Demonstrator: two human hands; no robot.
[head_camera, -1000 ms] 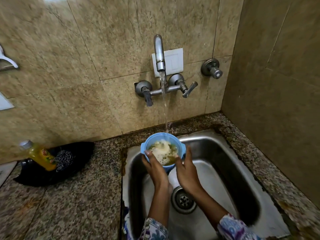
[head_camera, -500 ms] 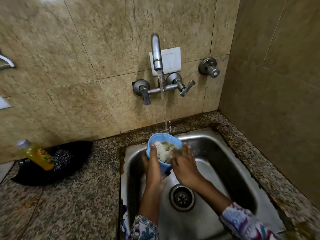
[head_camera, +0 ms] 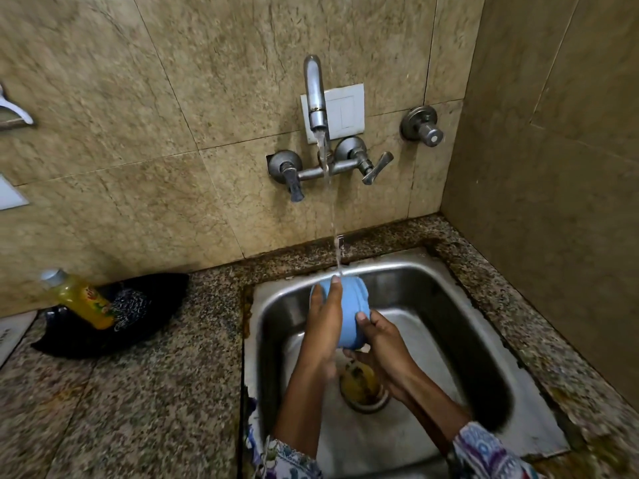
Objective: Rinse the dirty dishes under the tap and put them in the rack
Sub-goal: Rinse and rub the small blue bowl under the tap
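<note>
A blue plastic bowl (head_camera: 352,305) is tipped over above the steel sink (head_camera: 460,305), its outside and base toward me. My left hand (head_camera: 323,319) lies flat along its left side, fingers straight. My right hand (head_camera: 380,344) grips its lower right rim, thumb on the outside. Water runs from the wall tap (head_camera: 316,95) and lands at the bowl's far edge, by my left fingertips. Yellowish food waste (head_camera: 358,378) sits over the drain below the bowl.
A yellow dish-soap bottle (head_camera: 81,297) and a scrubber (head_camera: 129,307) lie on a black tray (head_camera: 166,288) on the granite counter (head_camera: 145,392) to the left. A valve knob (head_camera: 423,127) sticks out right of the tap. A tiled wall closes the right side.
The bowl, held upright and full of foamy water under the stream, has been tipped over. Its contents have poured out onto the drain.
</note>
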